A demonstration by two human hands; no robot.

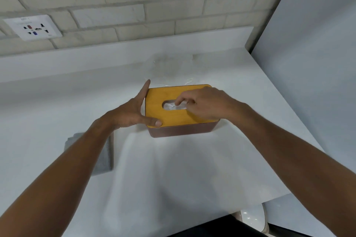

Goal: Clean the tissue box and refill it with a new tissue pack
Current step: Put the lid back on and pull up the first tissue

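A tissue box (183,131) with a brown body and a yellow wooden lid (154,100) stands on the white counter (173,169). White tissue (170,106) shows in the lid's oval slot. My left hand (133,110) braces the box's left end, fingers straight along the side and thumb on the lid's near corner. My right hand (204,104) lies over the lid's right part, and its fingertips pinch the tissue in the slot.
A folded grey cloth (105,156) lies on the counter, partly under my left forearm. Crumpled clear plastic wrap (171,65) sits behind the box. A wall socket (33,27) is on the brick wall at the left. A white panel (308,63) bounds the counter's right side.
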